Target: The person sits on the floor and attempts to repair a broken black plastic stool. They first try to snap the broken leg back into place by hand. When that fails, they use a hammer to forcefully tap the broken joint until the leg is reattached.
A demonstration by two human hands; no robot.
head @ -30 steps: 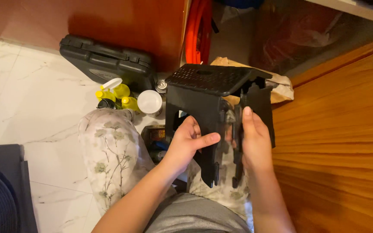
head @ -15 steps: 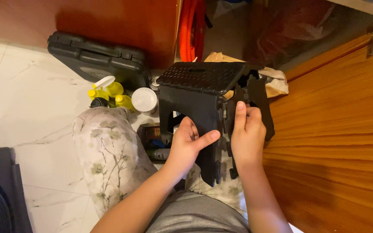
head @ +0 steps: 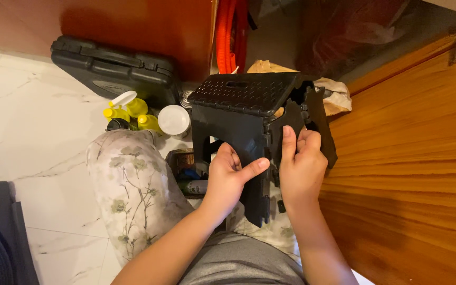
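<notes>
A black plastic folding step stool with a dotted top is held above my lap, tilted on its side. My left hand grips the nearer side panel, thumb stretched across its edge. My right hand holds the other leg panel, fingers pressed flat on it. The stool's legs point toward me, partly folded in. My knee in flowered trousers is just left of the stool.
A black tool case lies on the marble floor at the back. Yellow bottles and a white lid sit beside it. A wooden door fills the right side. Orange hose hangs behind. A crumpled paper bag lies behind the stool.
My right hand has shifted up along the stool's leg panel and its fingers have closed tighter. The stool has tipped slightly and the leg panels sit closer together.
</notes>
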